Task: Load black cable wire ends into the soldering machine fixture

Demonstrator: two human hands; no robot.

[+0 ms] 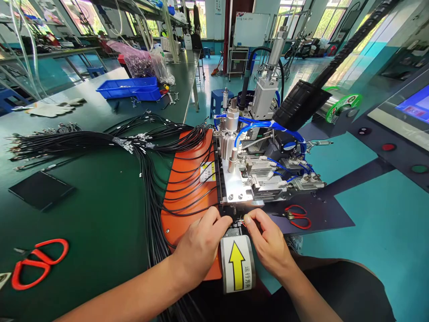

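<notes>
Pinched together, the thumb and forefinger of your right hand point(268, 239) appear clamped on thin wires point(243, 223), while your left hand point(201, 237) bends its fingertips in close opposite; you cannot tell from here what, if anything, they hold. Well to the left of your grip spreads the green table point(110, 223), and just beyond your fingertips stands the silver machine point(233, 179) with its blue tubes. Beside and partly beneath your left hand lies the orange plate point(181, 226). Black cables point(154, 223) loop across it, their main bundle dropping left of that hand and passing under your forearm. Between your wrists, nearer you, sits the arrow label point(237, 264), its yellow arrow pointing at your grip. Large red-handled scissors point(42, 256) rest far left of your hands; smaller scissors point(291, 216) lie near your right hand, to its right. Smallest are those thin wires, right at your right fingertips.
</notes>
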